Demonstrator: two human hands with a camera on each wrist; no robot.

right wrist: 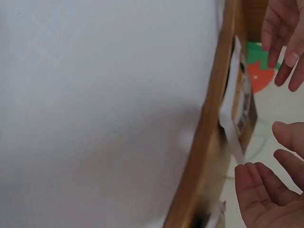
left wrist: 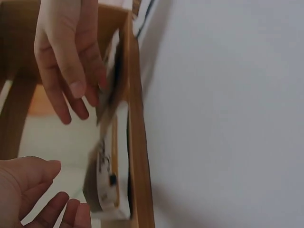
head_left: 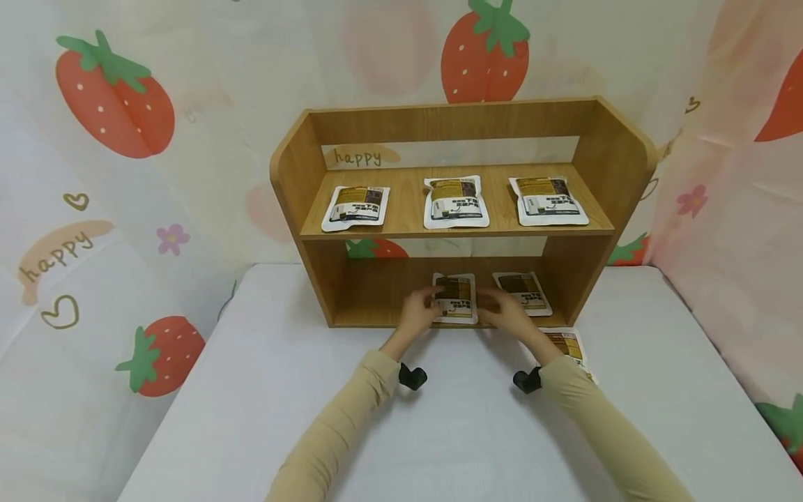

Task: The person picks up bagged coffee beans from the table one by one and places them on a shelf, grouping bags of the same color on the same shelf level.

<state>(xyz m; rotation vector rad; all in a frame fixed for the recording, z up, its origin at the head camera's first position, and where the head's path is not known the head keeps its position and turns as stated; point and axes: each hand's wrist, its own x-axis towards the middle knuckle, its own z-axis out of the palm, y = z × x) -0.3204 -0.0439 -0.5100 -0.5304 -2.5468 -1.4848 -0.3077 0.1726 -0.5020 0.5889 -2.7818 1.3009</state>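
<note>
A white-edged food pouch (head_left: 455,298) with a brown and white label lies on the lower shelf, near its front edge. On its left side is my left hand (head_left: 417,311), fingers loosely bent; in the left wrist view that hand (left wrist: 38,192) appears slightly apart from the pouch (left wrist: 111,175). My right hand (head_left: 505,312) is at the pouch's right side, between it and a second pouch (head_left: 524,293). The right wrist view shows the right hand (right wrist: 268,194) with spread, relaxed fingers just off the pouch (right wrist: 237,102). Neither hand grips anything.
The wooden two-tier shelf (head_left: 458,236) stands on a white-covered table (head_left: 263,390). Three similar pouches, including the middle one (head_left: 455,202), lie on the upper tier. Another pouch (head_left: 567,346) is on the table, partly behind my right forearm. A strawberry-print curtain (head_left: 219,125) hangs behind.
</note>
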